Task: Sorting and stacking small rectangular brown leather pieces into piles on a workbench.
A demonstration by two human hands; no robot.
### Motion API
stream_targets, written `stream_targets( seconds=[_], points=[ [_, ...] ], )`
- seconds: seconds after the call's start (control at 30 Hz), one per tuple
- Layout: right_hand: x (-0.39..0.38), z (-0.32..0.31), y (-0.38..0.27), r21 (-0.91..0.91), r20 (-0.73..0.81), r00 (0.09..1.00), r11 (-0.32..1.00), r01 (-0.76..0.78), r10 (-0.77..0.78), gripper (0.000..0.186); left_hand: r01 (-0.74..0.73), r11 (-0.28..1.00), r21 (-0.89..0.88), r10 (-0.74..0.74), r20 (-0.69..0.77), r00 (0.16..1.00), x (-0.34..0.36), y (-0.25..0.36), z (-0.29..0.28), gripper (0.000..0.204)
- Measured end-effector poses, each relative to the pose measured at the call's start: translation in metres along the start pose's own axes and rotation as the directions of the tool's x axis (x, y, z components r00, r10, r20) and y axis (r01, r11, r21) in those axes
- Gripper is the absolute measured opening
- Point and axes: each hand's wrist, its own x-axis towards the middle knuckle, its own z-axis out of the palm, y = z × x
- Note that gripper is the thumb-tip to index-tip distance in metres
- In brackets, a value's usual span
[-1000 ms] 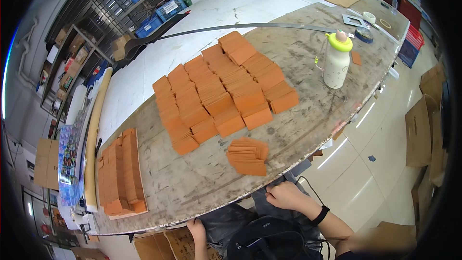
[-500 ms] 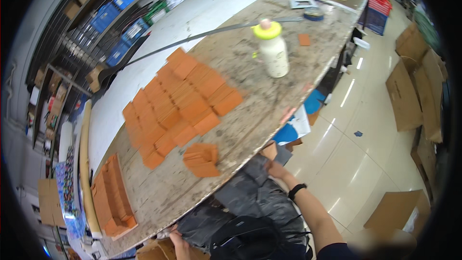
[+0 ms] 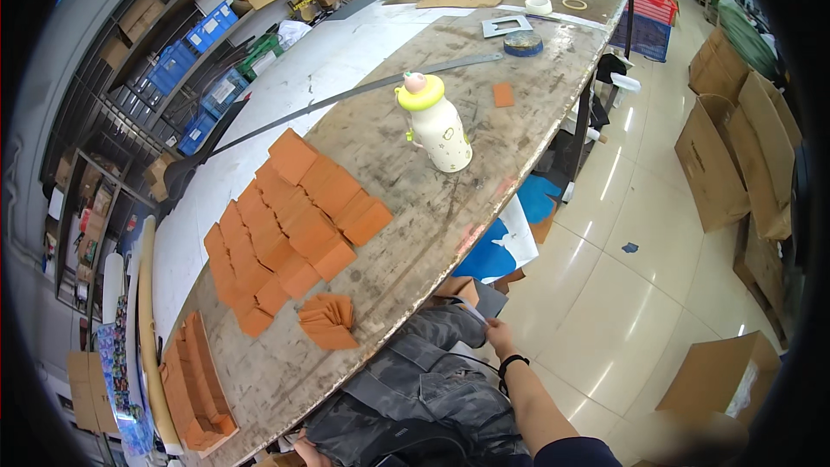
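Note:
Below the table's right edge, my right hand [image 3: 499,339] is closed at the end of a thin pale strip [image 3: 473,311], beside a dark grey panel [image 3: 490,299]. My left hand [image 3: 309,451] is low under the table's near edge; its fingers are mostly hidden. On the worktable [image 3: 415,246] lie overlapping rows of orange rectangular pieces [image 3: 290,229]. A smaller fanned pile of orange pieces [image 3: 327,320] sits closer to me. At the left end, more orange pieces [image 3: 197,385] stand in long stacks.
A cream bottle with a yellow lid [image 3: 445,134] stands on the table. Behind it lie a long metal ruler [image 3: 346,95], tape rolls [image 3: 522,43] and a single orange piece [image 3: 503,94]. Cardboard boxes [image 3: 713,160] stand on the tiled floor at right; shelves with blue bins [image 3: 173,67] at left.
The whole view has shifted, so the table's things appear further left and lower. My right hand is now at the pale strip. My left hand shows less, nearer the lower edge.

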Motion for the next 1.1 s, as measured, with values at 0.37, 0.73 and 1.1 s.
stream_targets(
  seconds=[0.37,0.73,1.1],
  points=[
    [0.002,0.011,-0.01,-0.266,-0.084,0.996,0.962,-0.061,0.04,0.027,-0.075,0.997,0.024,0.075,0.012,0.997,0.018,0.002,-0.004,0.01],
    [0.04,0.024,-0.006,-0.307,-0.049,0.993,0.947,0.089,-0.11,0.027,-0.091,0.994,0.054,0.092,-0.013,0.996,0.022,-0.016,-0.024,0.008],
    [0.026,0.018,-0.038,-0.307,0.064,0.996,0.951,-0.039,0.061,0.026,-0.118,0.986,0.116,0.123,-0.045,0.991,0.022,-0.024,-0.042,0.007]
  ],
)
